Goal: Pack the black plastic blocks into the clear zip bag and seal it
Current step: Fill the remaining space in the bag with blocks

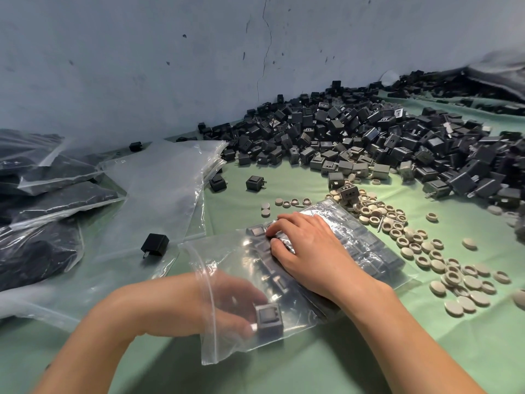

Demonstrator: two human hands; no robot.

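Hands of a person packing small black plastic blocks, seen from a head camera looking down at a green sheet (326, 365).

A clear zip bag (224, 251) lies flat near the front edge of the sheet, its open mouth pointing left. Rows of packed blocks (366, 243) fill its far half.

The right hand (306, 245) rests on top of the bag from outside. Its fingers are loosely bent and the fingertips press down through the plastic. They close round nothing. This likely pins the rows so they do not slide while another block goes in.

The left hand (235, 305) is inside the bag, the wrist passing through the mouth. It looks hazy through the plastic. Its thumb and fingers pinch one black block (270, 319): the thumb tip touches the block's left side and the fingers curl over its top. The block sits just inside the mouth, near the bag's front corner and apart from the packed rows. It seems about to be set beside them. The bag is not yet sealed.

A large pile of loose blocks (369, 132) is heaped at the back of the sheet against a grey wall (142, 52). Beige caps (426, 245) are scattered toward the right edge. Empty bags (162, 180) and filled bags (42, 194) lie at the left.
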